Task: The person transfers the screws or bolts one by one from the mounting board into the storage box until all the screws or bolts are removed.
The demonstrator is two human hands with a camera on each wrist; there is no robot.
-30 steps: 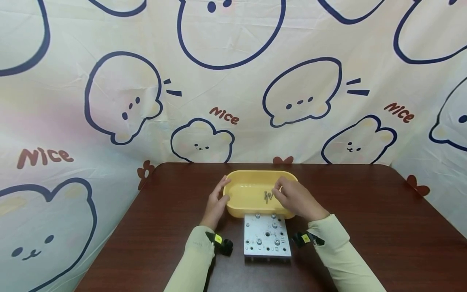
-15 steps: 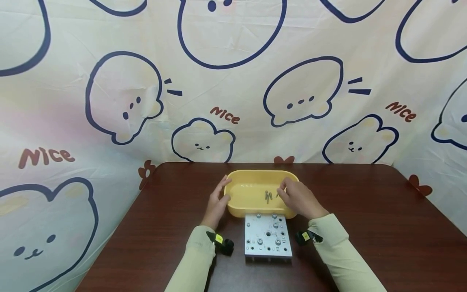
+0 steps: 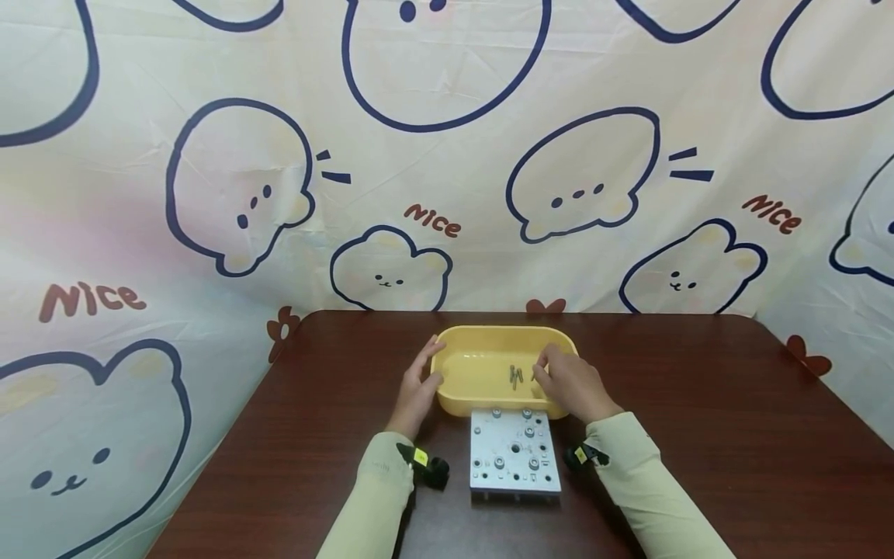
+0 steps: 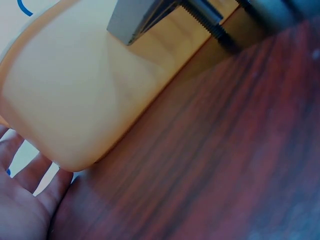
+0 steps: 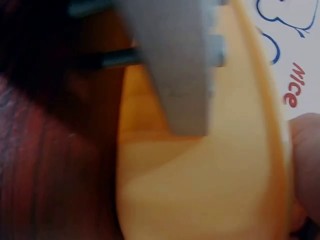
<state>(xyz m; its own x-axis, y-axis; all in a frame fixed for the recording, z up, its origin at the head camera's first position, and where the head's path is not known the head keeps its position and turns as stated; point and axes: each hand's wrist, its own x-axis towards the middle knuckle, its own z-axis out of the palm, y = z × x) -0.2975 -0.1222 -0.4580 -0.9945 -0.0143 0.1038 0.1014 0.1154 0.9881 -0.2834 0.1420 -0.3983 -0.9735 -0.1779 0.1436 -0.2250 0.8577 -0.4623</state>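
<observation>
In the head view a yellow tray (image 3: 464,366) lies on the table, with several small metal screws (image 3: 515,377) loose inside it. My left hand (image 3: 415,397) rests against the tray's left end, its fingers spread along the outside as the left wrist view also shows. Over the tray's right part, my right hand (image 3: 574,385) has curled fingers and pinches a small metal screw (image 3: 534,375), mostly hidden by the fingertips. Directly in front of the tray sits a silver metal plate (image 3: 489,442) with holes and bolts, its far edge against the tray's near side.
Dark threaded bolt ends (image 4: 207,22) stick out under the plate. The brown wooden table (image 3: 335,373) reaches to a printed cloth backdrop (image 3: 475,171) behind and at both sides. Each wrist wears a small black camera (image 3: 437,472).
My right hand has drawn slightly right, away from the loose screws, and a small screw now shows at its fingertips. The left hand, tray and plate stay put.
</observation>
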